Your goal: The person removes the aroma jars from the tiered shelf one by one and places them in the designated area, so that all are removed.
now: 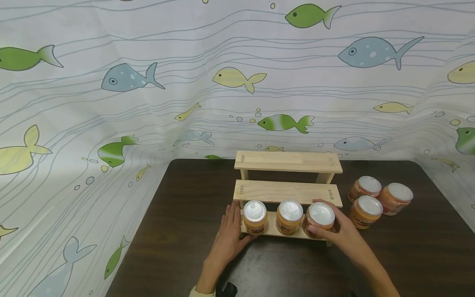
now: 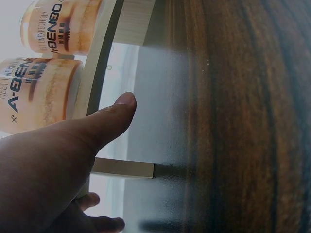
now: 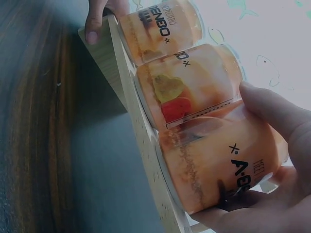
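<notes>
Your right hand (image 1: 335, 231) grips rightmost jar (image 1: 320, 218): orange printed label, silver foil lid, standing upright on bottom shelf of wooden rack (image 1: 285, 192). Your left hand (image 1: 230, 231), fingers straight, rests against rack's left end.

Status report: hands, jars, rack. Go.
Left hand flat against rack end. Right hand grips right jar on bottom shelf. Three spare jars right of rack.

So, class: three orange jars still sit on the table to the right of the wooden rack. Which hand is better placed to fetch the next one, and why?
Right. The right hand grips the third foil-lidded orange jar on the wooden stepped rack, close beside the loose orange jars. The left hand rests at the rack's far left end.
</notes>
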Available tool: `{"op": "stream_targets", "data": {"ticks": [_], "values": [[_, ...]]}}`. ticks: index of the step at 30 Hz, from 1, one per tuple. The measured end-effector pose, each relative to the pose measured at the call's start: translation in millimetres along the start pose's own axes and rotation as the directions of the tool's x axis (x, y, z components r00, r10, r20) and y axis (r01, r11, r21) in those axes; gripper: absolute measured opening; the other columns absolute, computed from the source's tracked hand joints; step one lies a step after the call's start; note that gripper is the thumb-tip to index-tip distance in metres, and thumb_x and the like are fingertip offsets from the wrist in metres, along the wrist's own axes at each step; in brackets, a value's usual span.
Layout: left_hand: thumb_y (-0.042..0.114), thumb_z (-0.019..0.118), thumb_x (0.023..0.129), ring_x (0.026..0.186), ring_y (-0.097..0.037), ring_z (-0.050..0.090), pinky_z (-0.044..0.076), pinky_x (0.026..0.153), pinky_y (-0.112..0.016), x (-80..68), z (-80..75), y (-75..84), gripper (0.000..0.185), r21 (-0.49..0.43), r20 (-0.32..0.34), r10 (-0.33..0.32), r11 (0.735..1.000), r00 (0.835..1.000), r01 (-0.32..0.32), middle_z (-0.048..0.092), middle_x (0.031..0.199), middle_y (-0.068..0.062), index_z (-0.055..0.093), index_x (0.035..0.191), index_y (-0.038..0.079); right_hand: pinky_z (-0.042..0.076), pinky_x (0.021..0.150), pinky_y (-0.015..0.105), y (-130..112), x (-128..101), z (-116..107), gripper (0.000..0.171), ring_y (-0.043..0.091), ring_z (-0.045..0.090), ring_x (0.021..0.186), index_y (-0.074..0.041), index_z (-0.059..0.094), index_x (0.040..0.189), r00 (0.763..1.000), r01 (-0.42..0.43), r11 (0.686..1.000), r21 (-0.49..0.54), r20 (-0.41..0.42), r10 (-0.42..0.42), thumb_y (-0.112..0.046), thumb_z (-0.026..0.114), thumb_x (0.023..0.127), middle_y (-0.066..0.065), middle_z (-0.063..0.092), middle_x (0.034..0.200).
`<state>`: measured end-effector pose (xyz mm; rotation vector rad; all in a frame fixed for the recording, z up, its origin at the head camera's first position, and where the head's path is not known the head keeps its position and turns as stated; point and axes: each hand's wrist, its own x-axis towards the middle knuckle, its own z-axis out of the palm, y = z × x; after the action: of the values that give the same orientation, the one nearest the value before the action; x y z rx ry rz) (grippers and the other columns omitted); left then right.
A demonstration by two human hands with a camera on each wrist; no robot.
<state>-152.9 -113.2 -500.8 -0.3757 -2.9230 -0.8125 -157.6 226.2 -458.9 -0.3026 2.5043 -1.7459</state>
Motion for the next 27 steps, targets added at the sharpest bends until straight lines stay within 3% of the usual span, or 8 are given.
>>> {"op": "stream_targets", "data": {"ticks": [4,12,20,27], "values": [[0.029,0.095,0.089,0.161,-0.056,0.031,0.037,0.123,-0.071,0.7,0.7,0.4,0.113,0.011,-0.006,0.010,1.000,1.000,-0.010,0.026,0.175,-0.035,0.025,0.168,-0.012,0.049,0.098,0.013,-0.8,-3.9,-4.6,0.073,-0.015,0.052,0.126,-0.007,0.048,0.164,1.000,0.013,1.000,-0.022,-0.022,-0.013,-0.010,0.083,0.099,0.016,0.057,0.155],[0.027,0.095,0.089,0.161,-0.056,0.030,0.036,0.124,-0.070,0.0,1.6,0.3,0.113,0.002,-0.004,0.006,1.000,1.000,-0.006,0.026,0.175,-0.035,0.024,0.168,-0.012,0.045,0.095,0.009,0.9,-16.3,-24.8,0.072,-0.013,0.051,0.126,-0.009,0.051,0.161,0.996,0.008,0.997,-0.079,-0.084,-0.015,-0.009,0.084,0.098,-0.026,0.057,0.139],[0.026,0.095,0.089,0.161,-0.056,0.030,0.036,0.124,-0.071,0.5,1.4,-0.1,0.113,-0.006,0.001,-0.001,1.000,1.000,0.001,0.026,0.176,-0.034,0.024,0.168,-0.012,0.045,0.091,0.006,5.0,-24.7,-39.0,0.074,-0.015,0.049,0.124,-0.009,0.049,0.163,0.992,0.007,0.991,-0.133,-0.124,-0.024,-0.007,0.083,0.098,-0.028,0.054,0.140],[0.028,0.094,0.090,0.161,-0.056,0.030,0.036,0.124,-0.071,1.7,1.0,-0.6,0.113,-0.005,-0.003,-0.007,1.000,1.000,0.007,0.026,0.175,-0.035,0.024,0.168,-0.012,0.050,0.084,0.011,11.0,-35.8,-58.8,0.070,-0.015,0.053,0.117,-0.008,0.048,0.163,0.986,-0.067,0.988,-0.141,-0.161,0.044,-0.010,0.081,0.101,-0.032,0.055,0.134]]}}
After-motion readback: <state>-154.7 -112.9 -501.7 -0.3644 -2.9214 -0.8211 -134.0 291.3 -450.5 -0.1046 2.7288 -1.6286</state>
